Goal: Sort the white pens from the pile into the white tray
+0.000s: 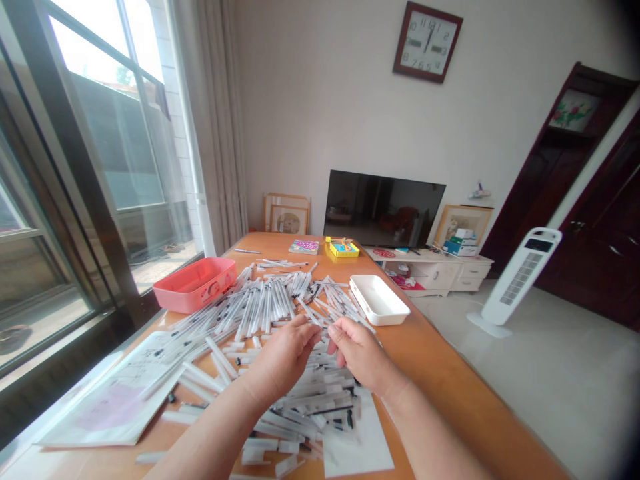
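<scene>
Slim white pen tubes (265,307) lie heaped mid-frame on a wooden table (440,353), between a closed pink case (195,285) and a white tray (379,300); the left hand (283,360) and right hand (363,353) curl their fingers above, any grasp unclear.

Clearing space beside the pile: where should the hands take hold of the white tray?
Grip the white tray by its long outer rim with the right hand, coming from the right side. That straight raised rim faces away from the pens, which crowd the tray's left end.
</scene>
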Demonstrator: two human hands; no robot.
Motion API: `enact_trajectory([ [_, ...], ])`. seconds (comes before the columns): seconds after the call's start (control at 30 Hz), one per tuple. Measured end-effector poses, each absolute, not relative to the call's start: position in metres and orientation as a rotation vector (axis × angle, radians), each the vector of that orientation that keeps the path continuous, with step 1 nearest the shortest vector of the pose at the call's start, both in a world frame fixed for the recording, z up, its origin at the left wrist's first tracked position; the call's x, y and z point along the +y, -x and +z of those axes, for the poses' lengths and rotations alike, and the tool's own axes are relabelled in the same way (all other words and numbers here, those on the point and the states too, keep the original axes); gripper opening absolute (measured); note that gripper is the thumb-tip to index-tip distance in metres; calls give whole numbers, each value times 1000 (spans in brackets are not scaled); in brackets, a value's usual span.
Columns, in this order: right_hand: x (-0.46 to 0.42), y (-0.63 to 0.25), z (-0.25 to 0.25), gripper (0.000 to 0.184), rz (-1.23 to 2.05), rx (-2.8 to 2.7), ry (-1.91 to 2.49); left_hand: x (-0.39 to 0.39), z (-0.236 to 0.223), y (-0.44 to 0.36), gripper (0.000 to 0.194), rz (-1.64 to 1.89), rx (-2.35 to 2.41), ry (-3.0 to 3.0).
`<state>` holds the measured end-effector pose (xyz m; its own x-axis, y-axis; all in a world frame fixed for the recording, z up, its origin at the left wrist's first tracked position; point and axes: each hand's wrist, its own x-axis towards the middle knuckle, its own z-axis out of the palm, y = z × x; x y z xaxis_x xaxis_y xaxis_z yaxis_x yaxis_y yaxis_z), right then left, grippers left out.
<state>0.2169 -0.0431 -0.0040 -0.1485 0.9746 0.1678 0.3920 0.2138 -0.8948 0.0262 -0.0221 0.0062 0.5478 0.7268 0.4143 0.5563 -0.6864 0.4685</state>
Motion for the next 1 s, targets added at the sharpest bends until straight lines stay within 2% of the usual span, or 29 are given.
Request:
enact_trajectory([
  [0.1, -41, -217, -8, 43, 856, -1698, 1326, -22, 6, -27, 30, 855, 1074, -2509],
  [0.37, -40, -220, -5, 27, 974, -1655, 1249, -22, 7, -26, 33, 846, 1020, -2502],
  [0.5, -39, -220, -10, 43, 980, -1606, 1334, -22, 6, -26, 32, 860, 1050, -2502],
  [0.57, -37, -221, -14, 45, 951, -1621, 1357, -22, 6, -27, 32, 856, 1047, -2510],
  [0.83, -38, -221, -9, 25, 997, -1638, 1258, -19, 4, -26, 31, 850, 1020, -2514],
  [1.0, -38, -219, -11, 41, 1020, -1616, 1318, -20, 3, -26, 32, 852, 1052, -2507],
])
